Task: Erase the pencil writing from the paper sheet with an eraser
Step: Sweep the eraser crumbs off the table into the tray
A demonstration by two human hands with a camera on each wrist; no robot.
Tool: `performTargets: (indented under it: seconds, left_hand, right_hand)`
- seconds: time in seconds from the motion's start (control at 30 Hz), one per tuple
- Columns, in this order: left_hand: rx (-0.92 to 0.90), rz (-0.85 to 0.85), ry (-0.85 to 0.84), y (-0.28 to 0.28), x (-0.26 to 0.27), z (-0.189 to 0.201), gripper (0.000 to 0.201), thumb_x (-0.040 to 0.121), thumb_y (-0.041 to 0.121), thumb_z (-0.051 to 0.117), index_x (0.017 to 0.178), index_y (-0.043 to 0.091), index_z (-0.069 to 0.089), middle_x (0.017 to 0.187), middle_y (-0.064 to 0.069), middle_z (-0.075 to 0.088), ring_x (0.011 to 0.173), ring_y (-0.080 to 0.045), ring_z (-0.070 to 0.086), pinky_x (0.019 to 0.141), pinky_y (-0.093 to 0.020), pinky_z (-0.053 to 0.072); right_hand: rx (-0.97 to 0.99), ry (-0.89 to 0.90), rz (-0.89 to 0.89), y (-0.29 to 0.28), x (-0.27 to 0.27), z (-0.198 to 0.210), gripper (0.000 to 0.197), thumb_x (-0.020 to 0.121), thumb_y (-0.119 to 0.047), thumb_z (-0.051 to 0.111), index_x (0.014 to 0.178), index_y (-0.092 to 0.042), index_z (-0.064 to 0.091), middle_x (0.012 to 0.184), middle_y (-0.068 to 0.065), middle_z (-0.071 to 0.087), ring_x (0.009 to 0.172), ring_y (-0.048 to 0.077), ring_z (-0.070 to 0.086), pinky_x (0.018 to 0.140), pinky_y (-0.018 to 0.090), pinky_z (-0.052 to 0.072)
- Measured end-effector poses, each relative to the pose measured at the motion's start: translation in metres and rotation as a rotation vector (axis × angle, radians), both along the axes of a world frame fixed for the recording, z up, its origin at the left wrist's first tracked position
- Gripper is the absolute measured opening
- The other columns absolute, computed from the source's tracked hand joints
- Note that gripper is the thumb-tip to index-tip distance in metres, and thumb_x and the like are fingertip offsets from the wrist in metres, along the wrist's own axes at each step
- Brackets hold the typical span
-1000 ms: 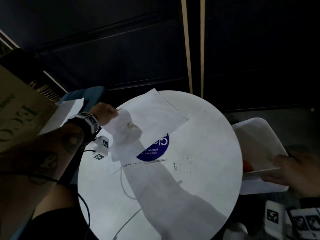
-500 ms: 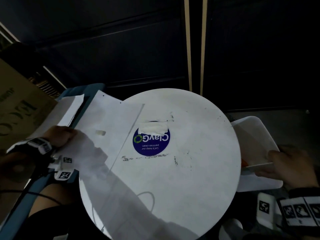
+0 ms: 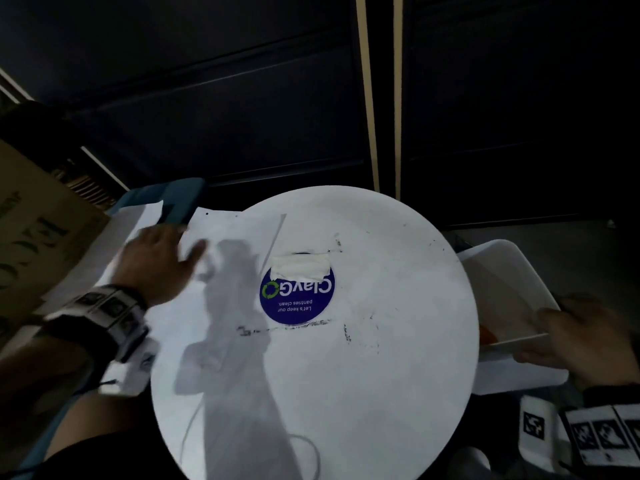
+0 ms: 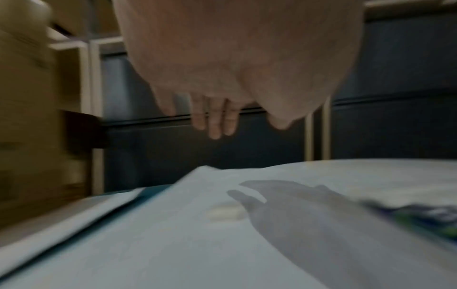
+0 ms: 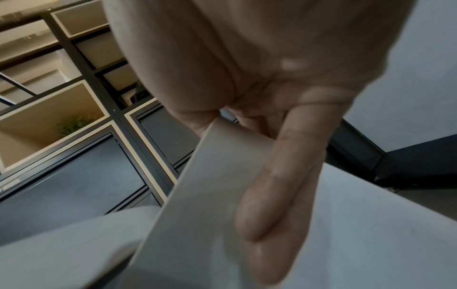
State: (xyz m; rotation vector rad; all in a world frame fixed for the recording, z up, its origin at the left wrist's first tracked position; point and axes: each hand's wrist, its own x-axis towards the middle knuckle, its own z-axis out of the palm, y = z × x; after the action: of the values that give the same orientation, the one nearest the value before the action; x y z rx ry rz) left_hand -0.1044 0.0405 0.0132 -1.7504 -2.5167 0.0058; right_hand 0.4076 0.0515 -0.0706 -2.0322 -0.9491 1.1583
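Note:
A white paper sheet (image 3: 235,237) lies on the left part of the round white table (image 3: 381,358) and overhangs its left edge. A small white eraser (image 4: 223,212) rests on the sheet (image 4: 173,244). My left hand (image 3: 173,247) hovers just above the sheet near the eraser with straight, spread fingers and holds nothing; in the left wrist view the hand (image 4: 230,125) casts its shadow beside the eraser. No pencil writing is legible in the blur. My right hand (image 3: 571,334) grips the rim of a white tray (image 3: 502,271) beyond the table's right edge, thumb (image 5: 279,185) on top.
A blue round sticker (image 3: 298,299) with a strip of tape (image 3: 299,266) marks the table's middle. A cardboard box (image 3: 34,244) and another sheet (image 3: 138,220) on a blue seat are at the left. Something orange (image 3: 488,336) lies in the tray. Dark cabinets stand behind.
The sheet slid left off the sticker, carrying the eraser with it. My left hand let go of its edge and moved up over the sheet. My right hand kept holding the tray.

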Motion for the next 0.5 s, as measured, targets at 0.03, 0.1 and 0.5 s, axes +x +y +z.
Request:
performTargets:
  seconds: [0.03, 0.1, 0.5]
  left_hand:
    - [-0.042, -0.144, -0.048, 0.017, 0.024, -0.002, 0.102, 0.087, 0.086, 0.019, 0.154, 0.013, 0.043, 0.16, -0.014, 0.044, 0.147, -0.033, 0.038, 0.12, -0.047, 0.032]
    - [-0.203, -0.34, -0.077, 0.062, 0.075, -0.01, 0.117, 0.081, 0.093, 0.009, 0.165, 0.012, 0.024, 0.172, -0.008, 0.024, 0.159, -0.024, 0.02, 0.128, -0.042, 0.016]
    - [-0.555, -0.368, 0.063, 0.132, 0.182, -0.054, 0.137, 0.069, 0.105, -0.004, 0.16, 0.004, -0.024, 0.17, -0.014, -0.029, 0.159, -0.026, -0.023, 0.131, -0.044, -0.005]
  right_hand:
    - [0.01, -0.035, 0.011, 0.001, 0.002, -0.003, 0.011, 0.085, -0.008, 0.055, 0.086, -0.006, 0.065, 0.078, 0.023, 0.069, 0.057, 0.043, 0.072, 0.069, 0.063, 0.061]
    - [0.016, -0.086, 0.06, 0.004, 0.011, -0.021, 0.019, 0.071, -0.023, 0.057, 0.079, -0.009, 0.067, 0.065, 0.015, 0.071, 0.063, 0.044, 0.072, 0.072, 0.062, 0.061]
    - [0.057, 0.129, 0.032, 0.011, 0.014, 0.001, 0.015, 0.09, -0.001, 0.05, 0.09, -0.004, 0.065, 0.092, 0.029, 0.068, 0.06, 0.043, 0.073, 0.071, 0.061, 0.062]
